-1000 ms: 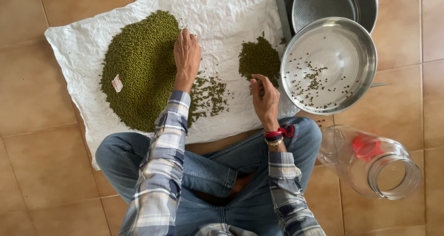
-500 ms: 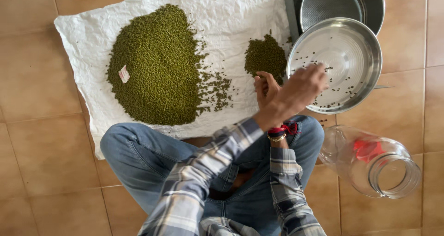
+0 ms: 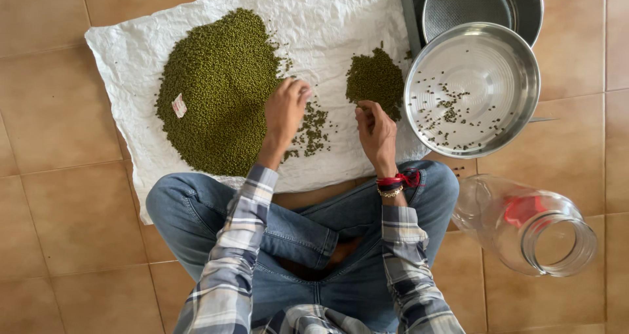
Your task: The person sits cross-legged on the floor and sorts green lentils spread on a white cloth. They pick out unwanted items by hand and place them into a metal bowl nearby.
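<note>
I sit cross-legged on a tiled floor before a white crinkled sheet (image 3: 327,19). A large pile of green mung beans (image 3: 219,92) lies on its left half, a small pile (image 3: 375,77) on its right. My left hand (image 3: 285,114) rests palm down on scattered loose beans (image 3: 313,129) at the large pile's right edge, fingertips touching the sheet. My right hand (image 3: 375,134) hovers just below the small pile with fingers curled toward the thumb; whether beans are inside it is hidden. A steel bowl (image 3: 504,65) with a few beans sits right of it.
A round mesh sieve (image 3: 458,3) in a dark tray stands behind the bowl. A clear jar (image 3: 544,232) with a red lid inside lies on its side by my right knee. A small white paper tag (image 3: 179,105) lies on the large pile.
My left hand swung from the large pile across to the steel bowl, then came back to the loose beans beside the pile. My right hand stayed by the small pile.
</note>
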